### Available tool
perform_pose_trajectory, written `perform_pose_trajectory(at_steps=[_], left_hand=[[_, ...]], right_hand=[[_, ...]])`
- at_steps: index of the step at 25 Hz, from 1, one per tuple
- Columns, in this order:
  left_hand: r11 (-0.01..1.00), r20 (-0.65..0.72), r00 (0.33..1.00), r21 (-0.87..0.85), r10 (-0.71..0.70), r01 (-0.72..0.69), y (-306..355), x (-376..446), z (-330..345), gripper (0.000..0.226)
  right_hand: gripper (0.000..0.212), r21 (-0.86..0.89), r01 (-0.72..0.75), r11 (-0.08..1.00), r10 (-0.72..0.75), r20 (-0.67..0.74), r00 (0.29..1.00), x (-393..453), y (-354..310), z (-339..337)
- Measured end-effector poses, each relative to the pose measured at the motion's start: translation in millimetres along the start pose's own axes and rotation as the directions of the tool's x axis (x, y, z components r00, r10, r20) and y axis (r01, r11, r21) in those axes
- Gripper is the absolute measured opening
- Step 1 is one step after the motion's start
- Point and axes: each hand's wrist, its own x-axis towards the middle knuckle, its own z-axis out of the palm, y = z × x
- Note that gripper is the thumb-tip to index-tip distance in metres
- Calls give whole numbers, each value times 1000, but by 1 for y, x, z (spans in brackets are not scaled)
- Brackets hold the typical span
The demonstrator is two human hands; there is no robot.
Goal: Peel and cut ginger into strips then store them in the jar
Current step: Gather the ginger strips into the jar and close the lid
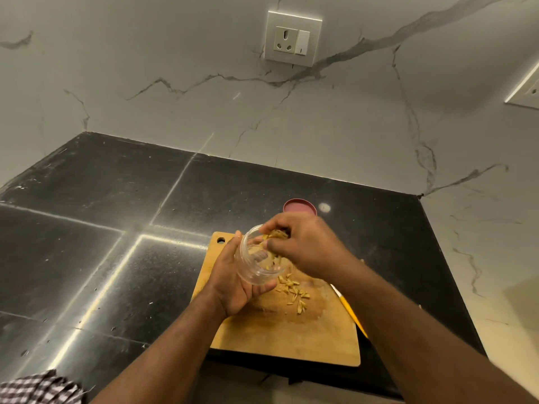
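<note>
The left hand [233,275] grips the jar [258,258], tilted, above the board [280,336]. The right hand [300,243] is just right of the jar's mouth, pinching strips [275,236] at the rim. More strips [293,291] lie on the board below both hands. A lid [300,206] sits behind the right hand. A knife [350,312] lies right of the board, under the right forearm.
</note>
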Motion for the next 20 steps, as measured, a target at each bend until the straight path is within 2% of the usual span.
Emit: perform_pose_trajectory(at_steps=[1,3,6,10,12,14,17,20], left_hand=[[1000,2,1000,11,5,-5,-1,-1,3,64],[1000,-8,1000,27,16,-15,-1,-1,6,62],[999,-12,1000,37,2,-2,-1,0,5,65],[999,-34,999,32,-11,13,0,2,0,65],[1000,-34,999,22,-1,2,1,3,-4,66],[1000,-34,999,2,2,-2,3,3,-9,67],[999,-34,999,-39,-9,8,4,7,-17,69],[999,2,1000,-46,-22,22,4,10,-22,69]], right_hand=[[27,-127,27,992,-27,3,1000,2,-2,7],[31,-211,46,976,-41,26,999,2,-3,13],[23,-154,76,985,-79,-15,997,-2,-4,3],[15,-28,124,992,-127,-197,972,-7,3,-17],[15,45,74,996,-61,-233,970,-8,22,-20],[15,75,-47,996,61,-197,978,-9,47,-15],[22,-114,-235,965,228,-71,971,-16,84,4],[28,-341,-302,890,343,68,937,-26,107,34]])
